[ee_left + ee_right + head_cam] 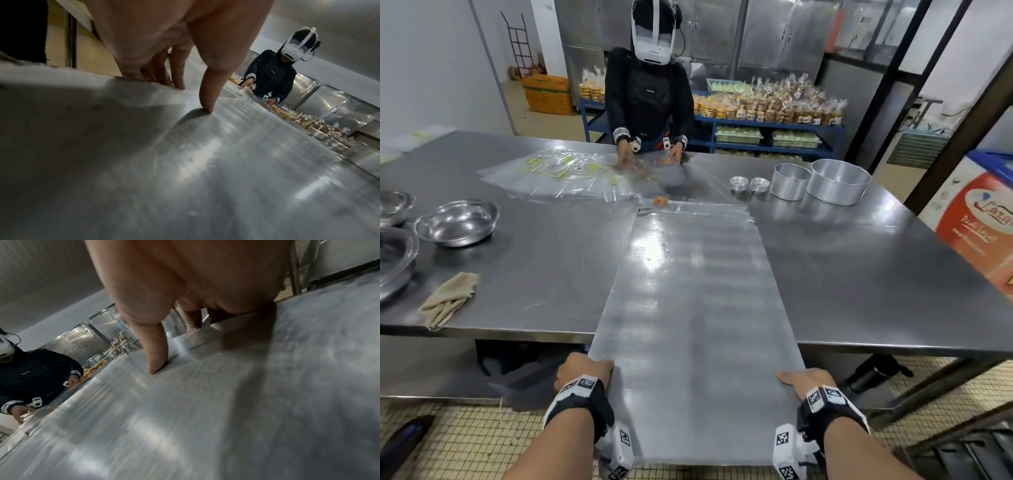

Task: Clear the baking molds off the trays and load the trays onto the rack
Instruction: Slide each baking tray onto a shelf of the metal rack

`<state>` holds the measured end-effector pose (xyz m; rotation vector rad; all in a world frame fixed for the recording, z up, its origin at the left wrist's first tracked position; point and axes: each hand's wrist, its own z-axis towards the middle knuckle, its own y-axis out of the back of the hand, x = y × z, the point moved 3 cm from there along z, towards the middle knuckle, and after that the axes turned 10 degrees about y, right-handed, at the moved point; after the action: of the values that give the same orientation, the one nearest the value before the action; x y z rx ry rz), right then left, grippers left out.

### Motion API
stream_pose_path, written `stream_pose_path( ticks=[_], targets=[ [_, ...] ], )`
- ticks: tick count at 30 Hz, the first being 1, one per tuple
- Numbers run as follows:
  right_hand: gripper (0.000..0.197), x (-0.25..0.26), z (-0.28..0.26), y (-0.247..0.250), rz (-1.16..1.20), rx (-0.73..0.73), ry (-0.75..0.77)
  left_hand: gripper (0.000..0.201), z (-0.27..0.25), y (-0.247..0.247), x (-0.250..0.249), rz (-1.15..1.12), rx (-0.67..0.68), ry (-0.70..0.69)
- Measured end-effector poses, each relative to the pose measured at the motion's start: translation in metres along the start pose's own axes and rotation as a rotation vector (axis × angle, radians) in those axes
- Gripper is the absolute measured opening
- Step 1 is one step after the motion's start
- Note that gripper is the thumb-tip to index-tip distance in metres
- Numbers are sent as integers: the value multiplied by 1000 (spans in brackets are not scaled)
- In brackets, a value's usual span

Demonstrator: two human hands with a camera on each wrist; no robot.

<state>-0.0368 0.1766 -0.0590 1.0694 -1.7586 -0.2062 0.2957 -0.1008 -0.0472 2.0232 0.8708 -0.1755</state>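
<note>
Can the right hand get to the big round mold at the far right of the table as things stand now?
Probably not yet. The right hand grips the tray edge, as does the left hand, and the big round mold stands far across the table. No obstacle blocks the way, but the hand is occupied.

Across the table (859, 267) we see a person in a headset (650, 99) handling clear bags (571, 178). Steel bowls (457, 222) and a folded cloth (450, 298) sit left; behind, blue shelves (767, 126) carry packed goods.
</note>
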Motion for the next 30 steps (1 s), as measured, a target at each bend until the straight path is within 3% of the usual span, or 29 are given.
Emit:
stream_pose_path(
  ticks=[8,12,18,22,25,27,30],
  targets=[
    [40,27,22,-11,-75,-22,-36,40,30,-14,-22,7,-13,5],
    [24,38,44,-14,-77,-36,-22,32,36,-18,-40,8,-43,-24],
    [36,55,67,-16,-133,4,-21,30,47,-25,-63,5,-46,5],
    [28,66,65,-15,-169,-48,-8,36,53,-32,-68,1,-60,25],
    [34,70,60,-17,-196,-92,-16,48,56,-33,-67,11,-88,66],
    [40,69,58,-23,-202,-135,-28,45,55,-32,-65,40,-103,93],
    [79,69,52,-27,-322,-202,-29,45,52,-30,-62,35,-75,89]
  ],
)
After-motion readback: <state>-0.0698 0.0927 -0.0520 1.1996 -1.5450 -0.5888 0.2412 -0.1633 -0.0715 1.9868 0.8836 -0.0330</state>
